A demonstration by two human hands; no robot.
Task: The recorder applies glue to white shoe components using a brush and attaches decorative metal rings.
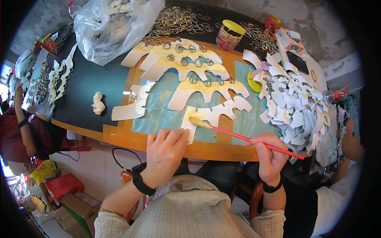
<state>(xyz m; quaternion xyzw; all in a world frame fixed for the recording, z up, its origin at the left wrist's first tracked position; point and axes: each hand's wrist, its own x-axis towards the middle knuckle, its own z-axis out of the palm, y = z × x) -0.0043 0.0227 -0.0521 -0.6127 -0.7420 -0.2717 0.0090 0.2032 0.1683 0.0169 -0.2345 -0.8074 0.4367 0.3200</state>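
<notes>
Left hand [164, 152] lying flat, open, pinning the near card [212, 115] at table [119, 133] edge | right hand [270, 154] gripping red brush [246, 138], tip spreading yellow glue on that card | far: four glued cards [186, 65] already carrying rings | right: white stack [295, 105] seemingly waiting | judged midway.

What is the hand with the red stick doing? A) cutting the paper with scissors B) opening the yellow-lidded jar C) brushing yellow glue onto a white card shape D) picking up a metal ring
C: the right hand holds a red-handled brush whose tip rests on a yellow smear on the white card shape, while the left hand presses that card's near end down.
</notes>
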